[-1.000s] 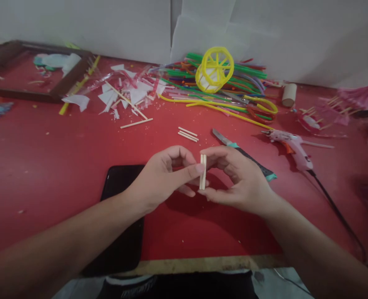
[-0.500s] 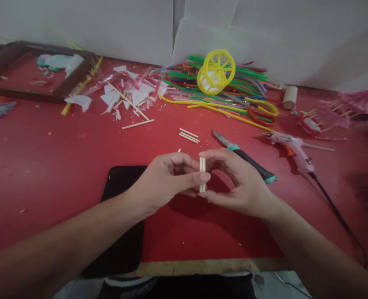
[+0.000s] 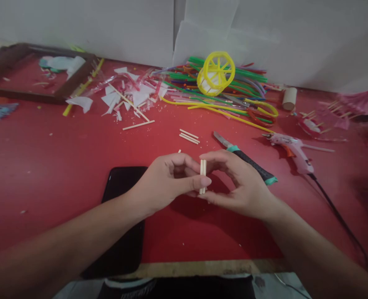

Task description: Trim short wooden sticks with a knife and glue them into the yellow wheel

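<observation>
Two short wooden sticks [image 3: 203, 168] stand upright side by side between my hands. My left hand [image 3: 168, 178] pinches them, its thumb across their front and its fingers behind. My right hand [image 3: 240, 180] grips the same pair at their ends, index finger on top and thumb below. Just beyond my hands, several more cut sticks [image 3: 189, 137] lie on the red table. A utility knife [image 3: 249, 160] with a black and teal handle lies beyond my right hand, blade pointing away to the left. Under my left forearm is a black phone [image 3: 124, 232].
A pink glue gun [image 3: 292, 151] lies at the right, its cord running to the front edge. Behind are a bundle of coloured pipe cleaners [image 3: 249, 74], a yellow wheel-like frame [image 3: 219, 68], paper scraps [image 3: 110, 99], a cardboard roll [image 3: 289, 98] and a brown frame [image 3: 57, 93].
Almost nothing differs. Both hands keep their hold on the pair of sticks, and the whole view has shifted very slightly.
</observation>
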Motion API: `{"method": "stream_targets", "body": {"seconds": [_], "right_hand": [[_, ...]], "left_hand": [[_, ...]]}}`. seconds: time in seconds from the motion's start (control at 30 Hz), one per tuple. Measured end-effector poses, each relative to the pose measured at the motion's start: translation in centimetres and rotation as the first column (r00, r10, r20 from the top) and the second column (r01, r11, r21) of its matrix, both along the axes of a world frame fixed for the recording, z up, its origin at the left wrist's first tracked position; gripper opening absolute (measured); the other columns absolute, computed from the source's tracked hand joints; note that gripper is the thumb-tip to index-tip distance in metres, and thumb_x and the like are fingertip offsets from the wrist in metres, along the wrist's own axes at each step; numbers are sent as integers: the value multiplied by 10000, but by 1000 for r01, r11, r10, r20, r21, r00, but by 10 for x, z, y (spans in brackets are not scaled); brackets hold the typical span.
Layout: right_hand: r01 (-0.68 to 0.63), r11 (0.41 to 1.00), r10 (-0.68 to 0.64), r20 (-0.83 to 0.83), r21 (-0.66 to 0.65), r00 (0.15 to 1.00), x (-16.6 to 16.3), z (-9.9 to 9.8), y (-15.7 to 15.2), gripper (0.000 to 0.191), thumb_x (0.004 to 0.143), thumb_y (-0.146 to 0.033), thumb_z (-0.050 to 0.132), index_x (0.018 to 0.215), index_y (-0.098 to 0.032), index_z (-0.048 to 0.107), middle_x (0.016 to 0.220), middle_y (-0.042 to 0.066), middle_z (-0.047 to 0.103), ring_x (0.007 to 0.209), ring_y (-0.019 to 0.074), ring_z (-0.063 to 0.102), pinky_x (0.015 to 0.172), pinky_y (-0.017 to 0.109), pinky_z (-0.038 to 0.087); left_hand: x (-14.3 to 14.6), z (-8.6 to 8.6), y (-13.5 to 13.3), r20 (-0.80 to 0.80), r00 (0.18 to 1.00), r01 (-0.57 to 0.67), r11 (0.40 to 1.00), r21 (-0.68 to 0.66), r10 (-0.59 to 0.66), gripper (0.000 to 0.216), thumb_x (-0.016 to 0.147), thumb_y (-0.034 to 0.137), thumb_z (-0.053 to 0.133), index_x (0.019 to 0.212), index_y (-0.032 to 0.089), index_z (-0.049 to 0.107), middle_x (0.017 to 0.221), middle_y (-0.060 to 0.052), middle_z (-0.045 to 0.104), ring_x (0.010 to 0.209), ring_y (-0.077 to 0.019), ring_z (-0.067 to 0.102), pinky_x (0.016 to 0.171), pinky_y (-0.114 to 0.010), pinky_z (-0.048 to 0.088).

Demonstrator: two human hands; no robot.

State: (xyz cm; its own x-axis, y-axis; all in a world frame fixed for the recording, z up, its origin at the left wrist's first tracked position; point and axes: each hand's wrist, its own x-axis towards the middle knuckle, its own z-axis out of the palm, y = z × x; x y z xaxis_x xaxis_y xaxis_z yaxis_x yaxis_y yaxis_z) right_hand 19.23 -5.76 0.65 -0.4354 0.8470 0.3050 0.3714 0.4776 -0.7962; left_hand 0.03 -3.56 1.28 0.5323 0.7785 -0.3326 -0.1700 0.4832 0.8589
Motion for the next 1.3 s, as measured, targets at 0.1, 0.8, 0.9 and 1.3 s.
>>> {"method": "stream_targets", "body": {"seconds": [0.1, 0.8, 0.9, 1.3], "right_hand": [[10, 1000, -10, 7, 10, 1000, 1, 0, 0, 491, 776, -255, 742, 1207, -245, 507, 1043, 32, 606, 899, 146, 632, 802, 298, 563], [106, 991, -100, -78, 77, 992, 11, -3, 5, 641, 754, -234, 764, 1325, -304, 480, 1122, 50, 565, 986, 193, 588, 896, 393, 547], [78, 988, -79, 2, 132, 997, 11, -1, 6, 642, 764, -269, 757, 1339, -304, 472, 1165, 65, 571, 1032, 213, 584, 915, 405, 533], [334, 874, -484, 560, 354, 672, 33, -1, 10, 691, 822, -691, 518, 1308, -200, 502, 1176, 163, 587, 1126, 368, 531, 950, 593, 423]], "left_hand": [[1, 0, 0, 1, 1000, -2, 1000, -10, 2, 257, 635, 145, 858, 721, 136, 617, 598, 24, 704, 564, -89, 669, 595, -173, 572], [-4, -3, -11, -650, 723, 494, 484, 723, 233, 71, 864, 197, 562, 891, 155, 613, 879, -96, 652, 828, -243, 609, 772, -399, 496], [-2, -1, -10, -337, 940, 161, 808, 566, 49, 264, 820, 134, 551, 1079, 180, 576, 989, -77, 660, 855, -197, 644, 774, -350, 533], [1, -6, 1, 25, 980, -199, 964, 175, 197, 131, 778, 218, 754, 828, 171, 642, 811, 26, 654, 694, -63, 606, 682, -169, 503]]}}
